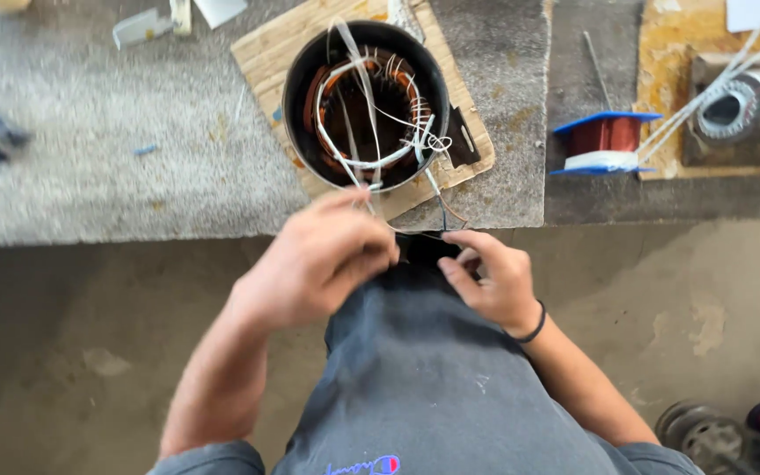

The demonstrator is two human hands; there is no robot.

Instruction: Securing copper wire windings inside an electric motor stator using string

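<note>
Left hand (323,259): fingers pinched on thin white strings, below the worktop (90,158) edge. Just above both hands: round black metal motor casing with copper windings laced in white cord (365,105), standing on a plywood scrap (266,57). Right hand (490,277): fingers curled, pinching a fine wire. Up right of it: blue-flanged spool of copper wire (604,141).

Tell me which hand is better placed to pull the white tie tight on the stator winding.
Probably the left hand: it is closed around the white tie strands running down from the stator. The right hand sits lower, at the bench edge, fingers loosely curled beside a thin wire.
</note>
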